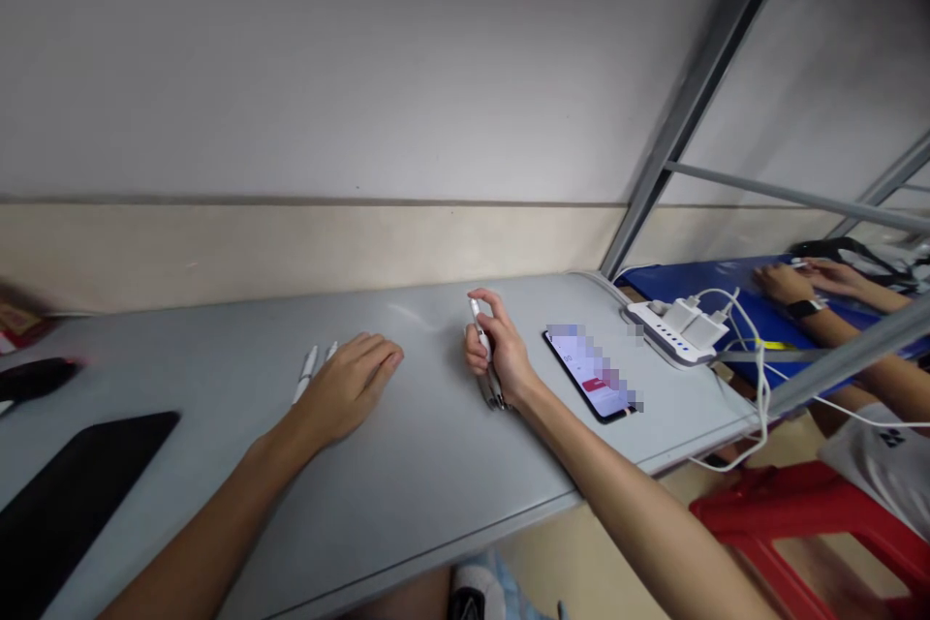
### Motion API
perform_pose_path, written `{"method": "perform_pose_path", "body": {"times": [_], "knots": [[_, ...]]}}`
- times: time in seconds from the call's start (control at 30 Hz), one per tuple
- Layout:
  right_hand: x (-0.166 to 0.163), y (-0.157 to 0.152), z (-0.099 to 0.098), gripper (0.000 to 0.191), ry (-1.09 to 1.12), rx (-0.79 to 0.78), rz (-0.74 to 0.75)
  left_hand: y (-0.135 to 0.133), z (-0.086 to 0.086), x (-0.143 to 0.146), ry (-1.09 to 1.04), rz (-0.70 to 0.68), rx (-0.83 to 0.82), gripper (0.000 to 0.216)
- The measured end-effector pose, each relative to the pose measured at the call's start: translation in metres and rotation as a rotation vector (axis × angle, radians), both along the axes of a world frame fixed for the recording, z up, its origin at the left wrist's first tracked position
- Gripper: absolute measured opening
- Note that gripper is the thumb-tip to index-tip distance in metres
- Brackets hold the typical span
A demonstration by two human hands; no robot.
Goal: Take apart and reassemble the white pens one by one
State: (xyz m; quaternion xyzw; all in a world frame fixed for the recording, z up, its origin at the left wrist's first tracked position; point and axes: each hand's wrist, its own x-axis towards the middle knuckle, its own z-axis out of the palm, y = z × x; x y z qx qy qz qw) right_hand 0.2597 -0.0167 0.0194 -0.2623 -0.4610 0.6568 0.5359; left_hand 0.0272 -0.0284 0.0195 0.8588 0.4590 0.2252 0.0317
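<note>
My left hand [350, 384] rests palm down on the grey table [428, 465], fingers stretched flat and close together. Two white pens [308, 370] lie on the table, their ends partly under that hand. My right hand [497, 347] is closed around a bundle of pens [485, 360]; one white pen sticks up above the fingers and darker ends poke out below the palm. A phone [593, 374] with a lit screen lies flat just right of my right hand.
A white power strip [672, 329] with chargers and cables sits at the table's right end. Another person's hands [799, 283] work on a blue surface [697, 279] beyond it. A red stool [806, 513] stands lower right. A black flat object [65, 494] lies at left.
</note>
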Motion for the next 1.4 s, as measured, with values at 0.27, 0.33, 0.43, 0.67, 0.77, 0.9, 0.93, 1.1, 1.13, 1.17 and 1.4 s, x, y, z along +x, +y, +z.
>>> {"method": "perform_pose_path", "body": {"times": [0.27, 0.33, 0.43, 0.67, 0.77, 0.9, 0.93, 1.1, 1.13, 1.17, 1.4], "knots": [[0.006, 0.004, 0.003, 0.039, 0.037, 0.051, -0.11, 0.005, -0.003, -0.004, 0.076, 0.064, 0.058, 0.028], [0.008, 0.004, 0.004, 0.041, 0.05, 0.058, -0.128, 0.007, -0.001, -0.009, 0.138, 0.155, 0.111, 0.026], [0.009, 0.005, 0.005, 0.042, 0.055, 0.065, -0.133, 0.012, 0.004, -0.024, 0.255, 0.405, 0.164, 0.026], [0.008, 0.007, 0.004, 0.036, 0.09, 0.052, -0.143, 0.016, 0.016, -0.055, 0.301, 0.657, -0.013, 0.029], [0.008, 0.008, 0.004, 0.031, 0.095, 0.049, -0.135, 0.017, 0.015, -0.059, 0.246, 0.679, -0.017, 0.028], [0.008, 0.007, 0.006, 0.038, 0.078, 0.015, -0.132, 0.02, 0.009, -0.062, 0.215, 0.669, -0.034, 0.028], [0.008, 0.007, 0.006, 0.038, 0.078, 0.008, -0.133, 0.021, 0.007, -0.062, 0.224, 0.669, -0.035, 0.029], [0.009, 0.012, 0.002, 0.036, 0.12, -0.017, -0.141, 0.023, 0.0, -0.063, 0.267, 0.7, -0.062, 0.039], [0.01, 0.014, 0.0, 0.036, 0.126, -0.02, -0.14, 0.023, -0.001, -0.063, 0.256, 0.697, -0.081, 0.041], [0.01, 0.015, -0.002, 0.035, 0.132, -0.026, -0.14, 0.024, -0.002, -0.063, 0.243, 0.689, -0.102, 0.042], [0.009, 0.018, -0.006, 0.037, 0.111, -0.066, -0.129, 0.029, -0.012, -0.066, 0.194, 0.624, -0.19, 0.04]]}}
